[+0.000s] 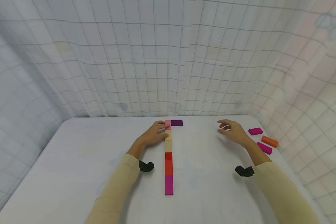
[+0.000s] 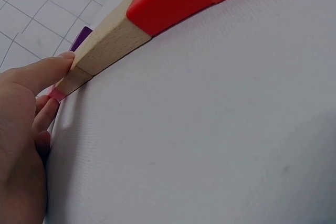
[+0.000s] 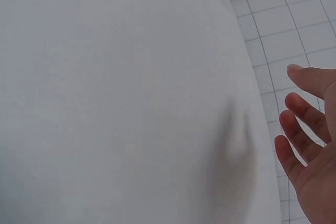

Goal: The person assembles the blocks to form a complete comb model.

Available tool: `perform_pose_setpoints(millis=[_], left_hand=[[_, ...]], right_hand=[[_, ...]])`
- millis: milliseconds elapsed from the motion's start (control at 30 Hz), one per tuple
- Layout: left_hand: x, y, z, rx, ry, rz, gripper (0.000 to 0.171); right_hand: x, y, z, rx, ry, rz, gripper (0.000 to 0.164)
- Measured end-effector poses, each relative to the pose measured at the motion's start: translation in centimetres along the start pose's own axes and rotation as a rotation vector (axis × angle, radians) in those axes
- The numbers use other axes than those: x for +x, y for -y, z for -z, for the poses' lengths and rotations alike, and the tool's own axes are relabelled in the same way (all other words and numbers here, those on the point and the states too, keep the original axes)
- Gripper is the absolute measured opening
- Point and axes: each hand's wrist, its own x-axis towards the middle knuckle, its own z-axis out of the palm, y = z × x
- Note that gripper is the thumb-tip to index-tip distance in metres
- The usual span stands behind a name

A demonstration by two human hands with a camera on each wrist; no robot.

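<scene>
A straight row of blocks runs up the middle of the table in the head view. From near to far it has a magenta block (image 1: 169, 185), an orange-red block (image 1: 169, 167), a red block (image 1: 168, 156), natural wood blocks (image 1: 168, 145) and a pink block (image 1: 168, 123). A purple block (image 1: 176, 123) lies crosswise against the pink one, pointing right. My left hand (image 1: 154, 134) touches the row's far part, thumb on the wood and a fingertip on the pink block. Held above the table to the right, my right hand (image 1: 231, 130) has loosely bent fingers (image 3: 299, 129) with nothing between them.
Near the table's right edge lie two loose magenta blocks (image 1: 255, 131) and an orange block (image 1: 269, 141). White gridded curtains (image 1: 145, 62) hang behind the table (image 1: 72, 174) and along both sides. A dark curved piece (image 1: 147, 166) shows at each wrist.
</scene>
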Motion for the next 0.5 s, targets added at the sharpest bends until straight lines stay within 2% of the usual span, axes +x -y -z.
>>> perform_pose_setpoints(millis=[167,500], left_hand=[[-0.4,-0.1,0.4,-0.018,-0.016,-0.003,0.055],[0.0,0.3,0.0,0.0,-0.007,-0.023,0.055]], right_hand=[[-1.4,-1.3,0.9,-0.007,-0.018,-0.007,0.045],[-5.2,-4.6,3.7,-0.093,-0.082,-0.013,0.046]])
